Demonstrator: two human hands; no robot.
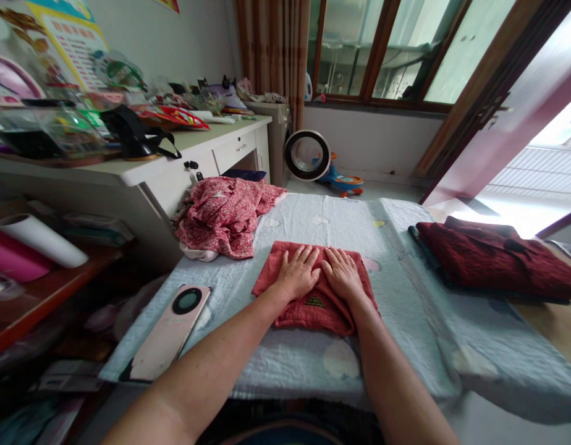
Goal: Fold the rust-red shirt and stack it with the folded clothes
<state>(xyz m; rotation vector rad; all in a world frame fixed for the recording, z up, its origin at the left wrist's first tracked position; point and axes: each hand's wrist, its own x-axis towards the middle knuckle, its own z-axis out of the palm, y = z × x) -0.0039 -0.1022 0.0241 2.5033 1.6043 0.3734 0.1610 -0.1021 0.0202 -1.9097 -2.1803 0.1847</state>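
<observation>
A folded rust-red garment with a small dark printed patch lies on the light blue cloth that covers the table. My left hand rests flat on its left half, fingers stretched forward. On the right half lies my right hand, also flat with the fingers spread a little. The two thumbs point toward each other without touching. Under the palms, part of the garment is hidden.
Left of my arm is a pink phone. A crumpled red patterned garment is heaped at the back left. Folded dark red clothes are stacked at the right. Beyond stand a cluttered desk and an open washing machine door.
</observation>
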